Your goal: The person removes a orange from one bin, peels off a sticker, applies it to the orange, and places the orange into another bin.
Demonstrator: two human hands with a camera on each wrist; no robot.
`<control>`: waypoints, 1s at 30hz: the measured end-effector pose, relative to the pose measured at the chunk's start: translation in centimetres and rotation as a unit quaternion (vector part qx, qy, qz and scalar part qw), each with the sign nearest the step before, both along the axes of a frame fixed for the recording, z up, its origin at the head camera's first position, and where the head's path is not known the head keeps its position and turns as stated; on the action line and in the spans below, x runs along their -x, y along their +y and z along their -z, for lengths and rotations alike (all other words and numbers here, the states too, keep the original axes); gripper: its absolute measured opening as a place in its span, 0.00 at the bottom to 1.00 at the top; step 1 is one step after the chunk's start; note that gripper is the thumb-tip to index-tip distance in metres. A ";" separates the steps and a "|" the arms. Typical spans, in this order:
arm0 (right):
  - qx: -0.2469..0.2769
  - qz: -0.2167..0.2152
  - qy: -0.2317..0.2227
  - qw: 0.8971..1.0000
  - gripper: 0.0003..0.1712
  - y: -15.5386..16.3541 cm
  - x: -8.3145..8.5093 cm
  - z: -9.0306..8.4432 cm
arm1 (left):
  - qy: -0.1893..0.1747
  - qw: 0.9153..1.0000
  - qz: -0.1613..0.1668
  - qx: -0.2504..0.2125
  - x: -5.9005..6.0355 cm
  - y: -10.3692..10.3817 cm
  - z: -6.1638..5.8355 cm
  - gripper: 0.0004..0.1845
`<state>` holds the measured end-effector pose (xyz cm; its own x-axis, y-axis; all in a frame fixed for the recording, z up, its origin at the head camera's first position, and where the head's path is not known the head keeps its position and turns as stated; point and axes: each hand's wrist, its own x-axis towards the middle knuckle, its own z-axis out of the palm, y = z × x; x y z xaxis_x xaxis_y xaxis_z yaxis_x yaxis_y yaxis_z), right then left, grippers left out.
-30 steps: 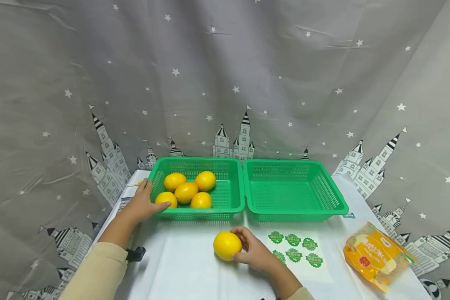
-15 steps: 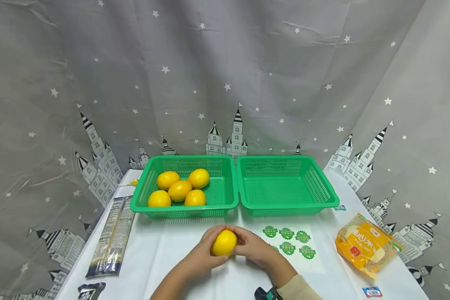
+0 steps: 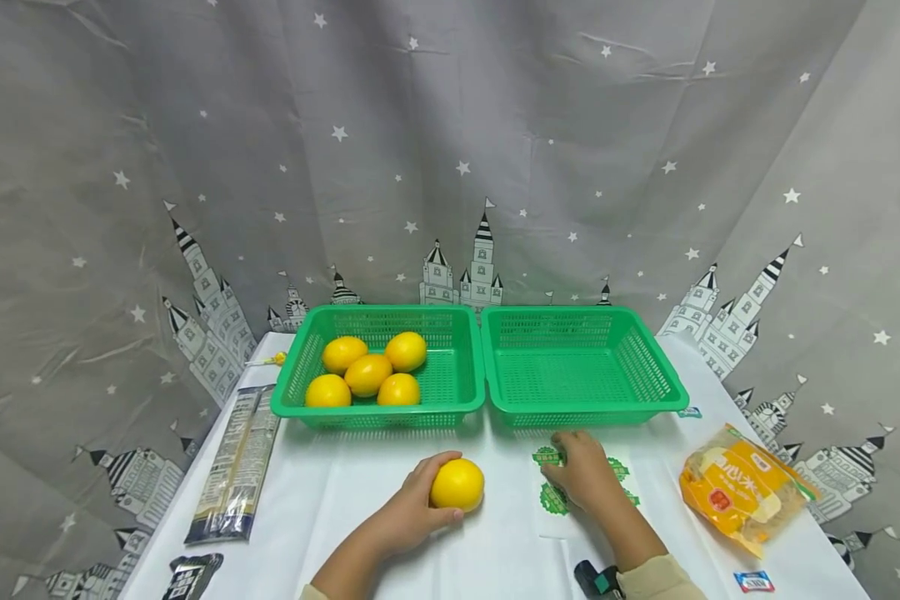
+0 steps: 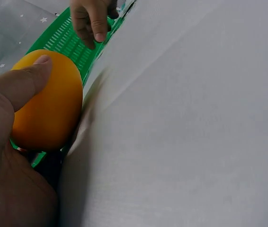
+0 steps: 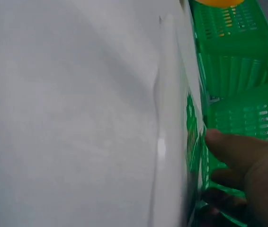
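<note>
On the white table, my left hand (image 3: 412, 510) grips a yellow lemon (image 3: 457, 486); in the left wrist view its thumb lies across the lemon (image 4: 53, 101). My right hand (image 3: 591, 473) is over the sheet of round green stickers (image 3: 553, 500), covering part of it, with its fingertips near the upper stickers. The right wrist view shows that hand (image 5: 252, 175) with thumb and fingers apart and nothing visible between them; whether a fingertip touches a sticker is hard to tell. Several more lemons (image 3: 367, 375) lie in the left green basket (image 3: 450, 398).
A second green basket (image 3: 585, 408) stands beside the first at the back. To the right lie an orange snack bag (image 3: 746, 487) and a small wrapped packet (image 3: 753, 581). A long flat package (image 3: 236, 467) and a black packet (image 3: 192, 575) lie on the left.
My left hand has come from the left basket to the lemon and taken it over from the right hand. The right hand has let go and moved right onto the sticker sheet.
</note>
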<state>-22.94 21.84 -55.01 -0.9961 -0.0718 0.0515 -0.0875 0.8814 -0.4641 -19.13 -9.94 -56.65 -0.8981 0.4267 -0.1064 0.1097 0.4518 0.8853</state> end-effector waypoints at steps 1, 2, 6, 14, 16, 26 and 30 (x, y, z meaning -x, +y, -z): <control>0.000 0.000 -0.008 1.000 0.30 0.2 0.0 0.1 | 0.000 1.000 0.000 -0.001 0.0 -0.1 0.0 0.44; 0.004 0.001 -0.016 1.000 0.31 0.3 0.1 0.2 | -0.001 1.000 0.001 -0.003 0.0 -0.1 0.0 0.44; 0.018 0.004 -0.035 0.999 0.29 0.4 0.3 0.2 | -0.003 1.000 0.005 -0.008 0.1 -0.2 -0.1 0.44; 0.031 -0.005 -0.067 0.997 0.21 0.4 0.7 -0.2 | -0.010 1.000 0.003 -0.013 0.1 -0.3 0.0 0.44; 0.030 -0.009 -0.070 0.997 0.19 0.3 0.7 -0.2 | -0.012 1.000 0.003 -0.017 0.1 -0.3 0.0 0.44; 0.139 -0.012 -0.105 0.985 0.21 0.2 0.0 -1.4 | -0.016 1.000 -0.002 -0.020 -0.3 -0.3 0.0 0.44; 0.266 -0.004 -0.115 0.957 0.24 -1.6 -1.3 -3.1 | -0.003 1.000 -0.010 -0.013 0.0 -0.1 -0.1 0.44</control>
<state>-21.68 20.26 -51.93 -0.9850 -0.1040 -0.1380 0.0654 0.5151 -0.8547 -19.10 -10.00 -56.55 -0.9061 0.4107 -0.1018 0.0945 0.4307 0.8975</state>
